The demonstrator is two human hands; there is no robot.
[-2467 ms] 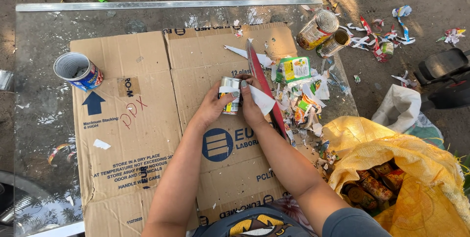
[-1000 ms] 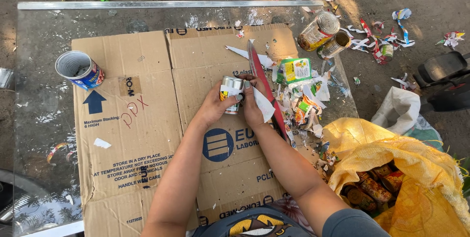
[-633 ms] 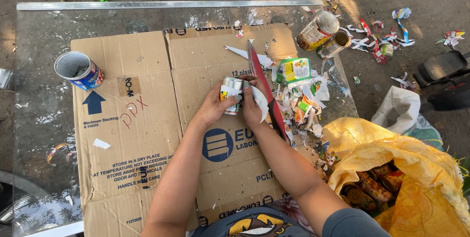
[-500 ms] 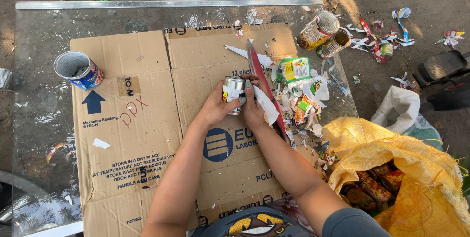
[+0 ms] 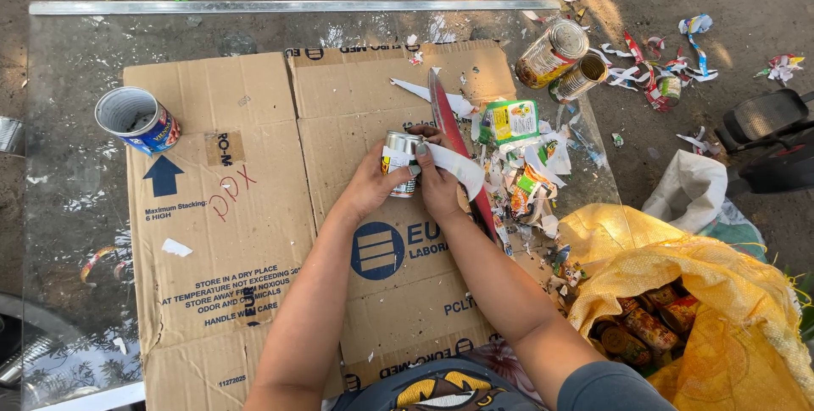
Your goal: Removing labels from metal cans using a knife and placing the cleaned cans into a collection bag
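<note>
- Step in hand: stripping the paper label [image 5: 458, 167] off a small tin can [image 5: 401, 162], frame centre, above the cardboard-covered counter [image 5: 254, 207].
- Left hand [image 5: 369, 186] wraps the can; right hand [image 5: 438, 186] pinches the label.
- Next, likely: pull the label free.

Both forearms are bare from wrist to above the elbow; no watch, bracelet or glove is fitted to either. The left hand [image 5: 369, 186] and the right hand [image 5: 441, 186] carry no visible rings; fingers [image 5: 421, 150] are uncovered, and one nail shows a dark tone. At 5 o'clock in the view, the right upper arm ends in a short grey-blue sleeve [image 5: 610, 387]; at 6 o'clock, the garment front [image 5: 432, 385] is dark grey-blue with a yellow and white printed graphic.
</note>
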